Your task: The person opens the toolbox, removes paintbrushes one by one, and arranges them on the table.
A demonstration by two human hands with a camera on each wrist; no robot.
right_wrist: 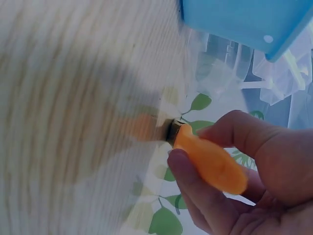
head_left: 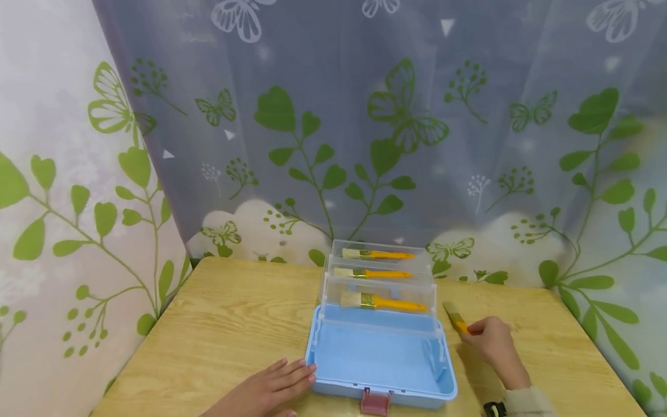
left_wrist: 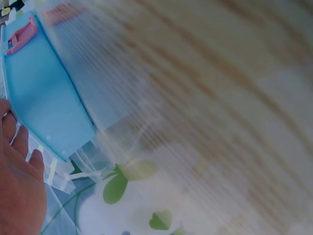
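Paintbrush (head_left: 457, 319) between the right fingers (right_wrist: 191, 185)

In the head view, the right hand (head_left: 492, 343) is hiding part of its brush (head_left: 456, 319); the left hand (head_left: 273, 385) is being cropped at seven o'clock. The right wrist view is cropping the blue box (right_wrist: 239, 22) at one.

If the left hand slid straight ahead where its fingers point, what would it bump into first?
The left hand would probably meet the blue box first: the box's left side is right there. They may already be touching; depth is hard to tell.
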